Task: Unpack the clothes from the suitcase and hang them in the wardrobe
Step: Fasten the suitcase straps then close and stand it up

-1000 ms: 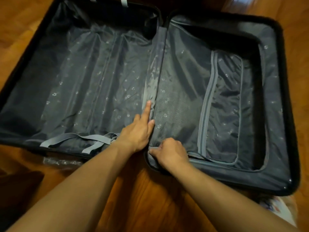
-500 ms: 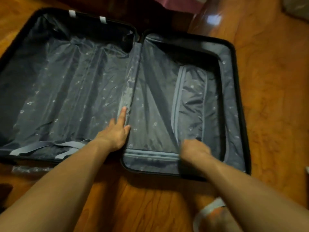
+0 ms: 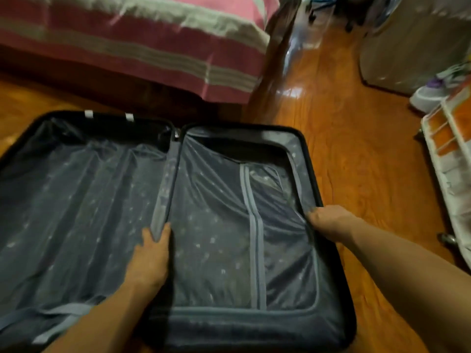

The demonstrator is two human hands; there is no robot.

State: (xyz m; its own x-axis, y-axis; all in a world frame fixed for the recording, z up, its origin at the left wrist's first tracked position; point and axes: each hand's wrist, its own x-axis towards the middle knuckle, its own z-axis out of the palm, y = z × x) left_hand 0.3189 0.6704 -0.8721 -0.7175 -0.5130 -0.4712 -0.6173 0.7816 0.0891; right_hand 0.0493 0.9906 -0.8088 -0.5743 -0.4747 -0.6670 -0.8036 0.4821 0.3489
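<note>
A black suitcase [image 3: 309,159] lies open flat on the wooden floor. Its left half [image 3: 76,200] shows only grey patterned lining and loose grey straps [image 3: 68,310]. A grey fabric divider [image 3: 216,225] with a vertical zip pocket covers the right half. My left hand [image 3: 150,258] rests flat at the central hinge, fingers straight. My right hand [image 3: 328,220] has its fingers curled over the divider's right edge, just inside the rim. No clothes are visible.
A bed with a pink and white striped cover [image 3: 153,47] stands behind the suitcase. To the right are a white wire rack on wheels [image 3: 448,154], a white shoe [image 3: 430,93] and a pale covered unit [image 3: 413,47]. Bare wooden floor [image 3: 344,123] lies between them.
My right hand has travelled from the divider's near left corner along the near edge and up the right side. The view has tilted up, showing the bed. My left hand stays at the hinge.
</note>
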